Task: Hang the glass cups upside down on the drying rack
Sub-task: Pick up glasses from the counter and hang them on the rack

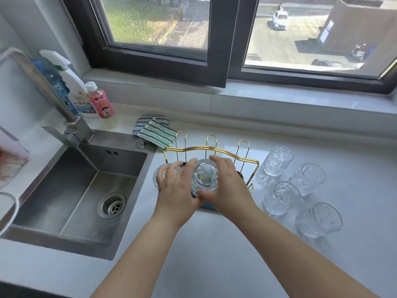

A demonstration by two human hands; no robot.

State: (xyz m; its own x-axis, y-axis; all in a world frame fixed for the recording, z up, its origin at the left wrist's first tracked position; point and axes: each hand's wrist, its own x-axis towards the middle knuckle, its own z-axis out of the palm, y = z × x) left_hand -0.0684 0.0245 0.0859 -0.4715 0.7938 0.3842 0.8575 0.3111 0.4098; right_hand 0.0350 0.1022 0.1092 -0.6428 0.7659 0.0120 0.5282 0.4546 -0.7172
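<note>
A person stands at a white counter beside a steel sink [90,179]. Both hands cup one inverted glass cup [204,178] over the gold wire drying rack [211,149]: the left hand [175,186] grips its left side, the right hand [225,186] its right. Another cup [158,179] already sits upside down on the rack, partly hidden by the left hand. Five upright cups [277,161] wait on the counter to the right. The cup probably needs lowering straight down, mouth centred over a prong, then releasing gently.
</note>
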